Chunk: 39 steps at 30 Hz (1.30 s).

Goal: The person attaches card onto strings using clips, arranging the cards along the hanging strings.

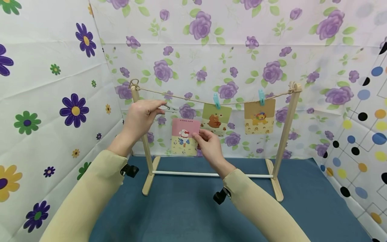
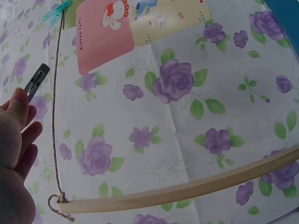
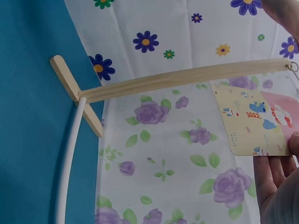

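Observation:
My left hand (image 1: 139, 116) pinches a grey clothespin (image 2: 37, 80) between thumb and fingers, just below the left part of the twine (image 1: 187, 98). My right hand (image 1: 209, 145) holds a pink and yellow rabbit card (image 1: 185, 137) by its right edge, thumb in front and fingers behind. The card is upright, under the twine and to the right of the clothespin. Beside it a green bear card (image 1: 215, 119) hangs from a blue clothespin (image 1: 216, 101). Further right a brown and yellow lion card (image 1: 259, 117) hangs from another blue clothespin (image 1: 261, 96).
A wooden left post (image 1: 146, 144) and right post (image 1: 287, 134) carry the twine, tied at their tops. A white rod (image 1: 187, 173) joins them low down. The stand is on a blue tabletop (image 1: 181, 208), with flowered cloth (image 1: 242, 20) behind.

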### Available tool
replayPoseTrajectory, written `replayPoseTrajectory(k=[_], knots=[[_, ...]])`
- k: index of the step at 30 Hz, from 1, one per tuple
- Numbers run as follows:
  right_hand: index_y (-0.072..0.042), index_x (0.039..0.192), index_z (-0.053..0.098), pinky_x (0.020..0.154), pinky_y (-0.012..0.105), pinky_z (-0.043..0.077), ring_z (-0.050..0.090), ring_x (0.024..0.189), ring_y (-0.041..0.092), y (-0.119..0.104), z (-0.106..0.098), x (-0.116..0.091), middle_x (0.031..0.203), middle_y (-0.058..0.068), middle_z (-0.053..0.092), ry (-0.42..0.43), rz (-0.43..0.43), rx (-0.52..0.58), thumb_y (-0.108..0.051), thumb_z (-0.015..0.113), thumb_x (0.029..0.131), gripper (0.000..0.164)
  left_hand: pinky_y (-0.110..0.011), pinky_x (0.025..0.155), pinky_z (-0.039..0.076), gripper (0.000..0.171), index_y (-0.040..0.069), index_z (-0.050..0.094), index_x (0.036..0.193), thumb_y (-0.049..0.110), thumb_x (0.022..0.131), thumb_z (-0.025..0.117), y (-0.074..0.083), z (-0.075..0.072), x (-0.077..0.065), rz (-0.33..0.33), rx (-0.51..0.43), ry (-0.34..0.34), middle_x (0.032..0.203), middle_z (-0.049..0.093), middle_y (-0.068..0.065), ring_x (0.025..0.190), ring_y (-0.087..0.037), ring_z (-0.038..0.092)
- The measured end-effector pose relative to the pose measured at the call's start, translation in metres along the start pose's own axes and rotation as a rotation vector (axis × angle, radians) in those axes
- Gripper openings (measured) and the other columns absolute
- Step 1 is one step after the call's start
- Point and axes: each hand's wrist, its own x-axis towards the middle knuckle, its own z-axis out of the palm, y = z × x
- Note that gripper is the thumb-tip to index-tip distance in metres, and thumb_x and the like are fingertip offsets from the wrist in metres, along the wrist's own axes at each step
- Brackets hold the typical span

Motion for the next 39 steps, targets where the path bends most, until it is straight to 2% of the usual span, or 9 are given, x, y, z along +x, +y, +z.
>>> replayPoseTrajectory(k=[8, 12, 16, 21, 24, 33, 36, 39], knots=[[-0.011, 0.130, 0.076, 0.080, 0.033, 0.063, 0.072, 0.101, 0.021, -0.004, 0.008, 0.012, 0.115, 0.006, 0.077, 0.046, 0.001, -0.032, -0.030, 0.073, 0.105, 0.031, -0.051, 0.091, 0.063, 0.030, 0.001, 0.082, 0.119, 0.002, 0.089, 0.082, -0.004, -0.002, 0.015, 0.045, 0.090, -0.002, 0.110, 0.080, -0.016, 0.114, -0.035, 0.074], [-0.011, 0.134, 0.074, 0.079, 0.031, 0.062, 0.072, 0.099, 0.021, -0.008, 0.012, 0.017, 0.116, 0.007, 0.076, 0.054, 0.003, -0.019, -0.029, 0.073, 0.105, 0.034, -0.048, 0.103, 0.058, 0.025, 0.001, 0.082, 0.117, 0.001, 0.091, 0.080, -0.006, -0.005, 0.025, 0.067, 0.122, 0.014, 0.102, 0.081, -0.014, 0.115, -0.035, 0.074], [-0.012, 0.134, 0.075, 0.077, 0.029, 0.061, 0.071, 0.096, 0.020, -0.010, 0.016, 0.021, 0.116, 0.006, 0.077, 0.062, 0.002, -0.004, -0.028, 0.073, 0.105, 0.033, -0.041, 0.115, 0.050, 0.021, 0.001, 0.083, 0.115, 0.001, 0.095, 0.076, -0.009, -0.008, 0.034, 0.066, 0.106, 0.033, 0.093, 0.081, -0.014, 0.115, -0.035, 0.074], [-0.012, 0.131, 0.076, 0.074, 0.029, 0.058, 0.069, 0.093, 0.019, -0.016, 0.020, 0.026, 0.114, 0.005, 0.077, 0.075, -0.010, -0.013, -0.029, 0.074, 0.105, 0.031, -0.039, 0.115, 0.049, 0.018, 0.000, 0.083, 0.112, 0.003, 0.096, 0.075, -0.012, -0.008, 0.043, 0.060, 0.096, 0.059, 0.091, 0.080, -0.014, 0.111, -0.035, 0.076], [-0.012, 0.130, 0.077, 0.073, 0.031, 0.057, 0.068, 0.090, 0.018, -0.020, 0.022, 0.028, 0.113, 0.005, 0.077, 0.064, -0.016, -0.019, -0.029, 0.073, 0.105, 0.030, -0.042, 0.112, 0.052, 0.018, 0.000, 0.084, 0.111, 0.006, 0.096, 0.075, -0.014, -0.009, 0.047, 0.030, 0.109, 0.078, 0.092, 0.080, -0.014, 0.108, -0.036, 0.077], [-0.016, 0.132, 0.076, 0.061, 0.027, 0.051, 0.067, 0.084, 0.018, -0.026, 0.025, 0.034, 0.112, 0.003, 0.077, 0.082, 0.001, -0.016, -0.032, 0.073, 0.105, 0.031, -0.039, 0.115, 0.049, 0.017, 0.002, 0.084, 0.111, 0.003, 0.098, 0.074, -0.015, -0.009, 0.052, -0.161, 0.113, 0.077, 0.096, 0.080, -0.013, 0.110, -0.035, 0.076], [-0.016, 0.134, 0.075, 0.064, 0.029, 0.054, 0.068, 0.086, 0.019, -0.025, 0.025, 0.037, 0.114, 0.003, 0.076, 0.092, 0.007, -0.019, -0.032, 0.073, 0.105, 0.034, -0.041, 0.114, 0.050, 0.018, 0.004, 0.084, 0.111, 0.009, 0.098, 0.073, -0.015, -0.009, 0.055, -0.200, 0.147, 0.052, 0.104, 0.080, -0.013, 0.114, -0.036, 0.074], [-0.016, 0.136, 0.075, 0.071, 0.032, 0.057, 0.070, 0.090, 0.019, -0.025, 0.025, 0.039, 0.115, 0.003, 0.076, 0.104, 0.012, -0.031, -0.033, 0.072, 0.105, 0.035, -0.042, 0.114, 0.050, 0.018, 0.006, 0.085, 0.111, 0.013, 0.100, 0.071, -0.016, -0.007, 0.058, -0.208, 0.188, 0.027, 0.108, 0.079, -0.013, 0.114, -0.036, 0.074]])
